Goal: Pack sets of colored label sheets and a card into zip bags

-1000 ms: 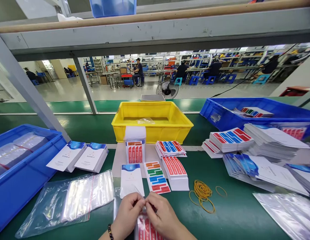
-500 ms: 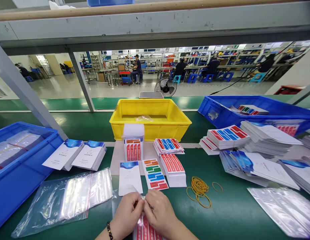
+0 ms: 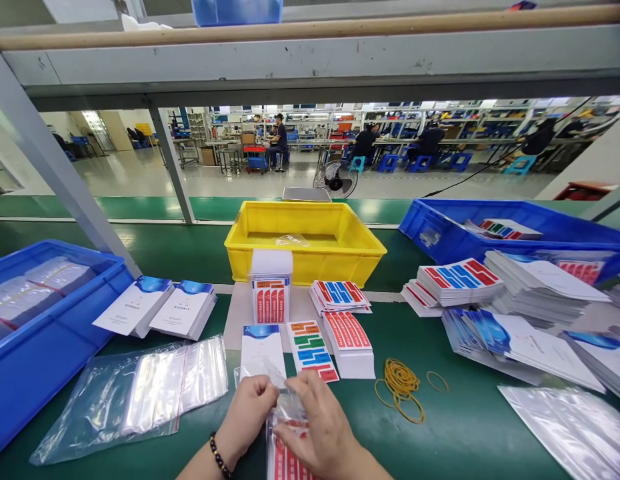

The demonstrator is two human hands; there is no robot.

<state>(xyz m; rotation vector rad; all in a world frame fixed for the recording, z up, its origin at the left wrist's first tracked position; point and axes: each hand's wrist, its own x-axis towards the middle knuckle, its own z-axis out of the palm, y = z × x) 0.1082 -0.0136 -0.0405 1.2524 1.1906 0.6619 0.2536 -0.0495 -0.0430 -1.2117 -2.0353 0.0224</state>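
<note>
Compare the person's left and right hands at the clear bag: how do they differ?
The left hand is curled in, its thumb close against the forefinger, while the right hand is opened out, thumb and fingers apart. The left hand has a dark beaded bracelet at its wrist; the right hand shows none. Both are bare and at the clear bag, above the red-printed sheet.

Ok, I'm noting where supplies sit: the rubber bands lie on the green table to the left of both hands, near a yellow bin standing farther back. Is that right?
Not quite: the head view shows the rubber bands to the right of both the left hand and the right hand. The rest stands.
</note>
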